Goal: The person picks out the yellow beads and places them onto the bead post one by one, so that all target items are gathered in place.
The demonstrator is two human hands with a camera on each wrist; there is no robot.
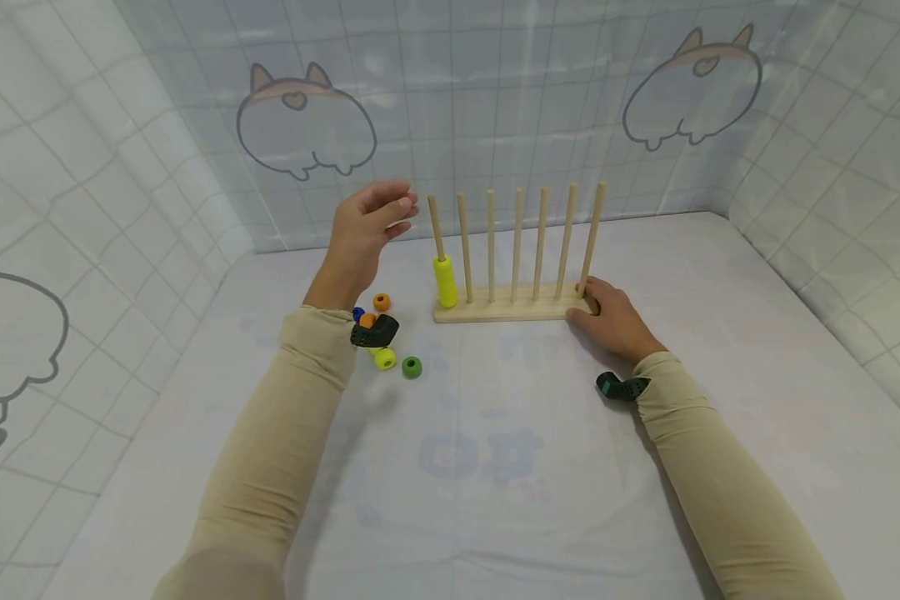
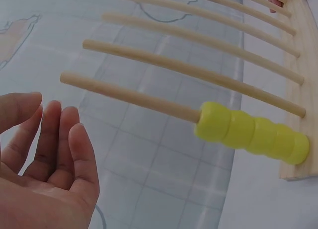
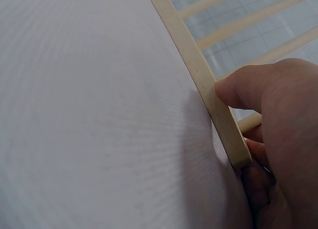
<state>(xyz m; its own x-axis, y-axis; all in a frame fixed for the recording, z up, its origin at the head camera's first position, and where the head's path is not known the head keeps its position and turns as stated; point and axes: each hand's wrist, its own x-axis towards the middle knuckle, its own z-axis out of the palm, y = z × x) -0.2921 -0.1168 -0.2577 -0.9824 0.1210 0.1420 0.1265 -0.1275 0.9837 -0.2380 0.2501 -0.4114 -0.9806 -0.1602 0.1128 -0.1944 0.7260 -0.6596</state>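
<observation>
Our left hand [image 1: 367, 225] is raised in the air, palm turned inward, its fingers [image 2: 54, 139] relaxed and slightly bent, holding nothing. Our right hand [image 1: 611, 321] lies low and forward, thumb on top and fingers [image 3: 258, 134] curled in a grip. Both forearms reach forward in beige sleeves, a dark strap at each wrist.

The peg rack [image 1: 512, 310] stood between the hands, its far end held by the right hand [image 1: 611, 319], its nearest peg with stacked beads [image 1: 445, 281] just right of the raised left hand [image 1: 365, 229], and loose beads [image 1: 390, 346] lay below that wrist.
</observation>
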